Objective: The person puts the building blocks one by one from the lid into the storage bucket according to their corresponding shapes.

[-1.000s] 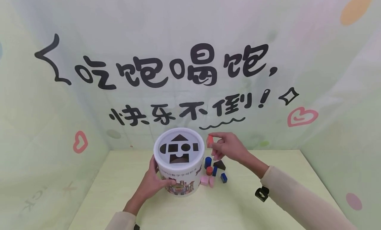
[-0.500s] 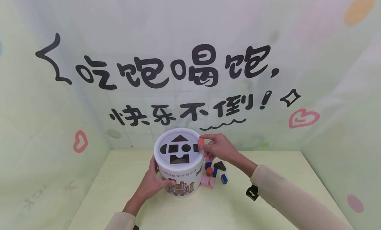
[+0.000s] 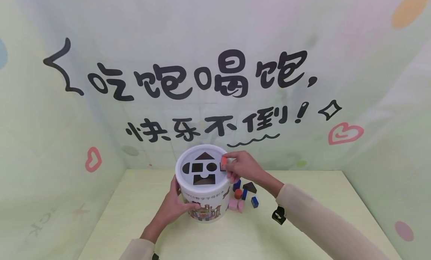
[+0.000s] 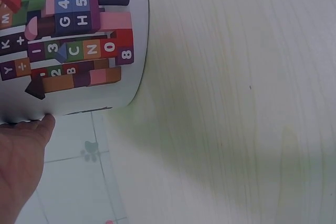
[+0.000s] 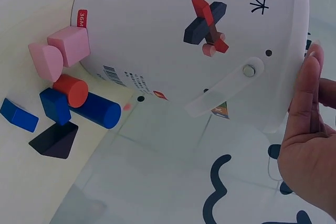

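Red-orange rectangular block (image 3: 223, 161), shifted over white cylindrical tub (image 3: 206, 204); alignment seems underway.
Right hand (image 3: 244, 166) pinches it; left hand (image 3: 176, 204) grips the tub.

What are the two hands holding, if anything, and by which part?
The left hand grips the white bucket by its side wall. The right hand pinches a small orange block by its top and lower part.

I count one bucket (image 3: 206, 200) at lower centre, six holes (image 3: 197, 167) in its lid (image 3: 187, 177), and one orange-red block (image 3: 223, 161) in my right grip (image 3: 244, 166). Right of centre, on the counter (image 3: 134, 200), lie seven more: two pink blocks (image 3: 232, 204), three blue blocks (image 3: 254, 202), one red cylinder (image 3: 238, 193), one dark triangle (image 3: 250, 187).
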`<state>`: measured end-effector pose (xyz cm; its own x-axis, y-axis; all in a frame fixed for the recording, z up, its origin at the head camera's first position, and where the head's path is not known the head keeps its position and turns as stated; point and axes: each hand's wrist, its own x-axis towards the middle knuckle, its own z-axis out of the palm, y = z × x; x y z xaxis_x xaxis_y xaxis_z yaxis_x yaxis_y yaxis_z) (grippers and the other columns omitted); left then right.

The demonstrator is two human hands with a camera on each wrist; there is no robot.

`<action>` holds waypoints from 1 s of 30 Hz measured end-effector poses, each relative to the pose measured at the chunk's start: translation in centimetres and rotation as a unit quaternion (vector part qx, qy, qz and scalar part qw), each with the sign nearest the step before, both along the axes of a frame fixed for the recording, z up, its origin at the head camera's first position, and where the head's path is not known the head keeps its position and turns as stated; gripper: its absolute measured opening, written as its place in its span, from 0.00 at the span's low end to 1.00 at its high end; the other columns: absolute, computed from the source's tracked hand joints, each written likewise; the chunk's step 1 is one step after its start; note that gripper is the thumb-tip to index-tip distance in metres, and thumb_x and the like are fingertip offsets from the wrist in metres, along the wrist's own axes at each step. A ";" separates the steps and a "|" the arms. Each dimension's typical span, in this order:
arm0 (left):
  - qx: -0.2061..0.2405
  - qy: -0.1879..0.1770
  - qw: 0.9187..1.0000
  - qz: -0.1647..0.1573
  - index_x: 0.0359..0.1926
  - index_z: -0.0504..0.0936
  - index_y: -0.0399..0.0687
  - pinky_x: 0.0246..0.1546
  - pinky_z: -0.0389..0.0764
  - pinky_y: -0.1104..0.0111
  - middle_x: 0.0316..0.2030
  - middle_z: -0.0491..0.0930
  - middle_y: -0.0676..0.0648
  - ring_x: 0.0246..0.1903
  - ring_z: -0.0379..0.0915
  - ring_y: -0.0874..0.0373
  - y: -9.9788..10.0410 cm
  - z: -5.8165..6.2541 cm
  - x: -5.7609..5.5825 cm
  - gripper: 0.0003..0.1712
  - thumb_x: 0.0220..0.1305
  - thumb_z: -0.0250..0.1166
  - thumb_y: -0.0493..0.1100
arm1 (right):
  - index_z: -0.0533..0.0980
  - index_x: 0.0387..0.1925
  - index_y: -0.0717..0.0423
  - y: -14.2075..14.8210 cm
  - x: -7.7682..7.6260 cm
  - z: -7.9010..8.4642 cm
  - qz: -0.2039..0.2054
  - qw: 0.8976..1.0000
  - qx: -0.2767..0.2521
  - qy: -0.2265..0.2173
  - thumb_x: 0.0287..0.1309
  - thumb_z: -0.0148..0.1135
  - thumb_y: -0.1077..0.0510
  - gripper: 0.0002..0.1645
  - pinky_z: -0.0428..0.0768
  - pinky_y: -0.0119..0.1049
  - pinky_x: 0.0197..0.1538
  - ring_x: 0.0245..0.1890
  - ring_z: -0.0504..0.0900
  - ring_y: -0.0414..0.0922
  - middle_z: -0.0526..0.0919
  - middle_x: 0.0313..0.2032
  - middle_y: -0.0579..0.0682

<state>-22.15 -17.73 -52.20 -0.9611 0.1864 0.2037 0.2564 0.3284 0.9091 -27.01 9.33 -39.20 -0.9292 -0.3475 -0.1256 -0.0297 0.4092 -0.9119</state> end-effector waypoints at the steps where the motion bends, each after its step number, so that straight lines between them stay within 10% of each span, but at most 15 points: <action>1: 0.001 0.000 1.000 -0.001 0.76 0.41 0.61 0.68 0.60 0.43 0.67 0.64 0.50 0.68 0.60 0.45 0.0 0.0 0.0 0.76 0.33 0.84 0.52 | 0.76 0.58 0.60 0.0 0.0 0.0 -0.001 1.000 0.001 -0.003 0.60 0.65 0.61 0.24 0.87 0.42 0.25 0.13 0.80 0.44 0.81 0.17 0.55; 30: 0.001 -0.005 1.000 -0.002 0.75 0.40 0.70 0.68 0.61 0.43 0.68 0.62 0.50 0.68 0.59 0.44 0.0 0.0 0.0 0.74 0.36 0.83 0.51 | 0.72 0.62 0.60 4.9 -0.5 -2.4 -0.074 0.997 0.001 -0.023 0.61 0.62 0.60 0.27 0.87 0.37 0.28 0.16 0.80 0.44 0.81 0.21 0.56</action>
<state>-22.10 -17.68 -52.18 -0.9622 0.1903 0.1948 0.2491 0.3264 0.9118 -27.50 14.23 -41.57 -0.9637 -0.2060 -0.1699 0.0732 0.4081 -0.9100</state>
